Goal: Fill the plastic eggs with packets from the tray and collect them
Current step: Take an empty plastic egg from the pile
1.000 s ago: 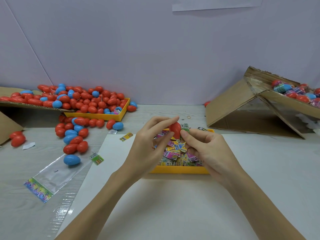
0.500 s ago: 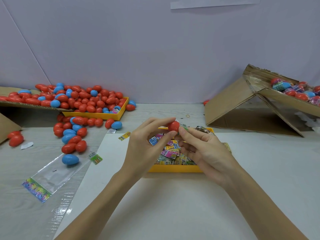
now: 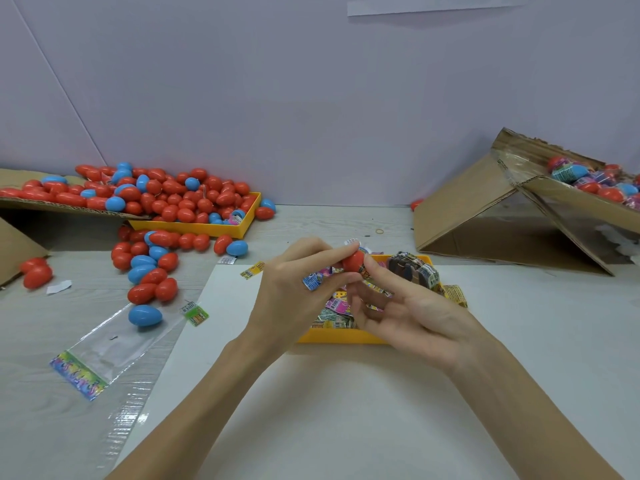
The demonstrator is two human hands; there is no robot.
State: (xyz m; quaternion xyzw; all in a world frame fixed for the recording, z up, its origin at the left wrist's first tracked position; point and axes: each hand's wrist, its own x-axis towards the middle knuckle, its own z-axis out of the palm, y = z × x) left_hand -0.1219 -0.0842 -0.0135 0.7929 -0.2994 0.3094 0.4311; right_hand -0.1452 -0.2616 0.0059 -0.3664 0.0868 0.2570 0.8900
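Change: since half a second before, the egg (image 3: pixel 353 260) had stayed pinched between both hands over the tray; the right index finger had stretched forward and the other right fingers had spread looser.
Egg: red, held above the far part of the yellow tray (image 3: pixel 341 337), long axis roughly level, running left to right; which end was the pointed one could not be told.
Left hand (image 3: pixel 294 292): index finger and thumb curled onto the egg's left side, gripping it.
Right hand (image 3: pixel 403 311): palm up, index fingertip and thumb touching the egg's right side, remaining fingers relaxed and half open.
Packets (image 3: pixel 337 308): heaped in the tray under the hands.
Loose eggs (image 3: pixel 152 271): red and blue, scattered at left.
Box (image 3: pixel 568 195): cardboard, far right, holding filled eggs.
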